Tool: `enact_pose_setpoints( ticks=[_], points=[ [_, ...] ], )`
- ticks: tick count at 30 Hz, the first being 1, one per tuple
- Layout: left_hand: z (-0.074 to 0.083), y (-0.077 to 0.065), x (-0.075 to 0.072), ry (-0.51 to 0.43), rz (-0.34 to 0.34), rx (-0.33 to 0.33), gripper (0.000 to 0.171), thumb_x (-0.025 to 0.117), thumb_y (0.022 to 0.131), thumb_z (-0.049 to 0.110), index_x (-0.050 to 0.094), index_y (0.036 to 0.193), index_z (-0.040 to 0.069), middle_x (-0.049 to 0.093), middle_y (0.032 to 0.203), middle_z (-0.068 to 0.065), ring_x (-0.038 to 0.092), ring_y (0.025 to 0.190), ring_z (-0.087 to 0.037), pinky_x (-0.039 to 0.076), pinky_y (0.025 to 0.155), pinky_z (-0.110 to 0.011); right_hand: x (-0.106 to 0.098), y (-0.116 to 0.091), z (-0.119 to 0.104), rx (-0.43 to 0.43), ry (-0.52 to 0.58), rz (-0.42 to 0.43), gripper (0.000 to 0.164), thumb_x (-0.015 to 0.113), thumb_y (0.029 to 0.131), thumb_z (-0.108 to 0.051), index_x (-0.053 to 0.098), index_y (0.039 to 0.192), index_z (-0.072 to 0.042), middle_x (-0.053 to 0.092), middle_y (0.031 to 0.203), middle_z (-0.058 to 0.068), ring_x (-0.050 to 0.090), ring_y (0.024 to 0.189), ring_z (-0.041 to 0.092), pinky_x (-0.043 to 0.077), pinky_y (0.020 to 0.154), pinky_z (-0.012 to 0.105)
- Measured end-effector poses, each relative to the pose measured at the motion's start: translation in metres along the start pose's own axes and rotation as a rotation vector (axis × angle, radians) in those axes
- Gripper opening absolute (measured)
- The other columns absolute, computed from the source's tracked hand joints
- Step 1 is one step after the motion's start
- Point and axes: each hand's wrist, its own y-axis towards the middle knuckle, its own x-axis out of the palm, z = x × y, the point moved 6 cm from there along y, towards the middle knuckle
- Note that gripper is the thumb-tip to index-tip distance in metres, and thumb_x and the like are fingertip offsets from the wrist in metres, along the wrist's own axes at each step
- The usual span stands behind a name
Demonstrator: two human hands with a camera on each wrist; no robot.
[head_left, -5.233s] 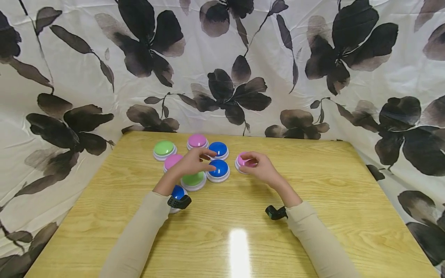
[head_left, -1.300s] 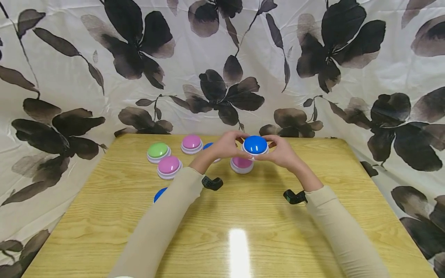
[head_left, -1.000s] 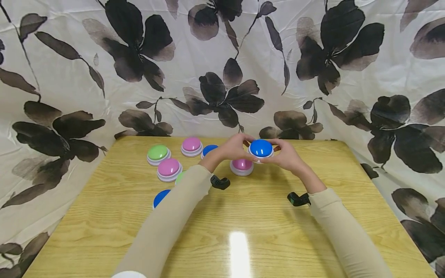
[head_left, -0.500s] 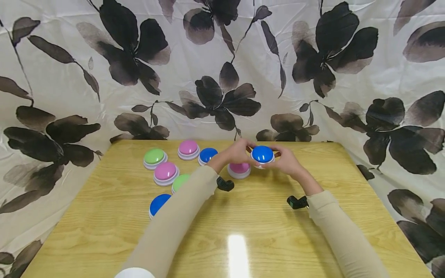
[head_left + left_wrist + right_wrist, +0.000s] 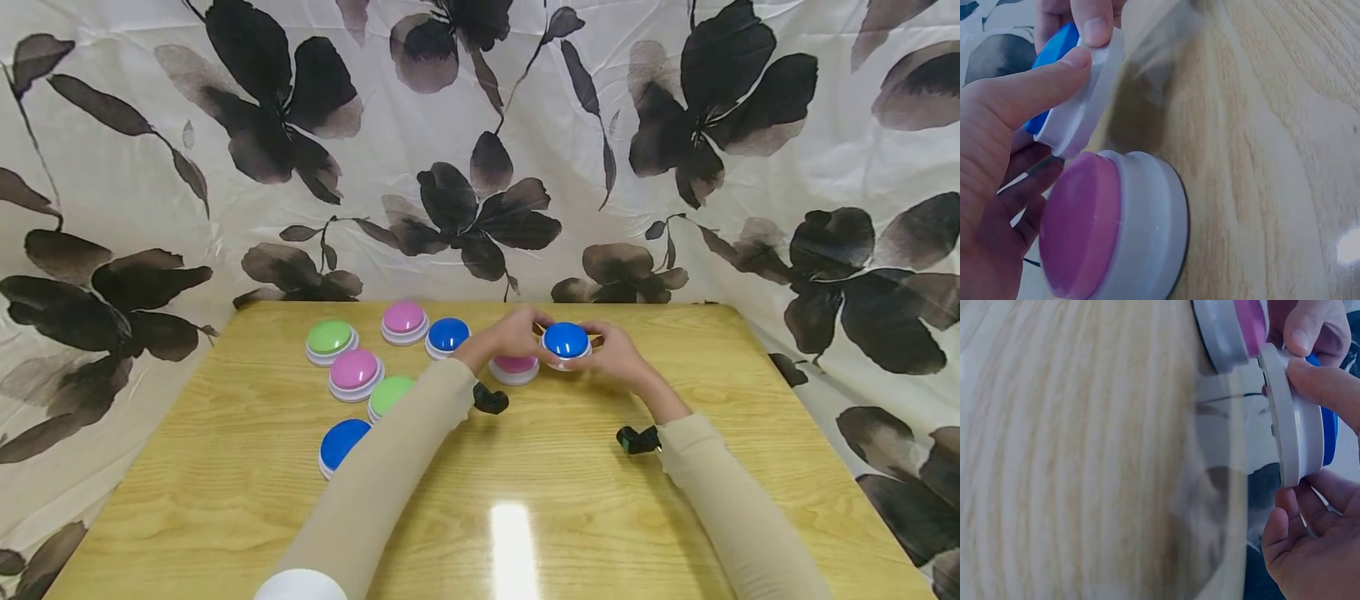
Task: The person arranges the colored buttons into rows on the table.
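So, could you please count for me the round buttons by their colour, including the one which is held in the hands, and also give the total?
Blue buttons: 3
Pink buttons: 3
Green buttons: 2
Total: 8

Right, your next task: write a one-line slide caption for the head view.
Left hand and right hand hold a blue button above a wooden table, beside a pink button.
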Motion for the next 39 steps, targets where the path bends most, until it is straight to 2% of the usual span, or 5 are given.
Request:
enact_pose_setpoints(
  ticks=[8, 15, 21, 30, 39],
  points=[
    [-0.010, 0.003, 0.009, 0.043, -0.006, -0.035, 0.071, 0.087, 0.071, 0.039, 0.062, 0.129, 0.007, 0.064, 0.122, -0.003, 0.057, 0.109, -0.019, 0.048, 0.093, -0.033, 0.007, -0.002, 0.008, 0.015, 0.009, -0.009, 0.078, 0.087, 0.074, -0.026, 0.049, 0.137, 0.000, 0.053, 0.131, 0.017, 0.052, 0.108, 0.033, 0.048, 0.089, 0.044],
    [-0.015, 0.004, 0.013, 0.046, -0.039, -0.054, 0.072, 0.086, 0.071, 0.041, 0.061, 0.130, 0.008, 0.063, 0.122, -0.002, 0.057, 0.106, -0.017, 0.048, 0.092, -0.032, 0.012, -0.001, 0.016, 0.017, 0.022, -0.025, 0.080, 0.087, 0.073, -0.028, 0.049, 0.137, 0.001, 0.055, 0.128, 0.018, 0.055, 0.105, 0.031, 0.049, 0.088, 0.042],
    [-0.015, 0.004, 0.016, 0.035, -0.052, -0.066, 0.074, 0.086, 0.070, 0.043, 0.061, 0.131, 0.009, 0.062, 0.124, -0.002, 0.058, 0.105, -0.017, 0.048, 0.091, -0.031, 0.013, -0.001, 0.021, 0.035, 0.025, -0.029, 0.079, 0.087, 0.074, -0.027, 0.049, 0.137, 0.001, 0.054, 0.129, 0.019, 0.054, 0.107, 0.032, 0.048, 0.092, 0.045],
    [-0.014, 0.003, 0.017, 0.067, -0.049, -0.086, 0.073, 0.087, 0.070, 0.043, 0.062, 0.130, 0.010, 0.063, 0.124, -0.002, 0.057, 0.106, -0.016, 0.047, 0.093, -0.030, 0.015, 0.000, 0.027, 0.066, 0.061, -0.031, 0.082, 0.088, 0.072, -0.025, 0.048, 0.137, 0.000, 0.053, 0.130, 0.019, 0.054, 0.111, 0.034, 0.047, 0.094, 0.046],
    [-0.016, -0.001, 0.019, 0.086, -0.058, -0.091, 0.070, 0.085, 0.072, 0.042, 0.062, 0.130, 0.009, 0.063, 0.123, -0.002, 0.057, 0.107, -0.016, 0.046, 0.095, -0.030, 0.020, 0.001, 0.028, 0.069, 0.069, -0.020, 0.081, 0.089, 0.070, -0.026, 0.050, 0.135, 0.002, 0.057, 0.123, 0.019, 0.055, 0.106, 0.032, 0.048, 0.092, 0.044]
  ],
)
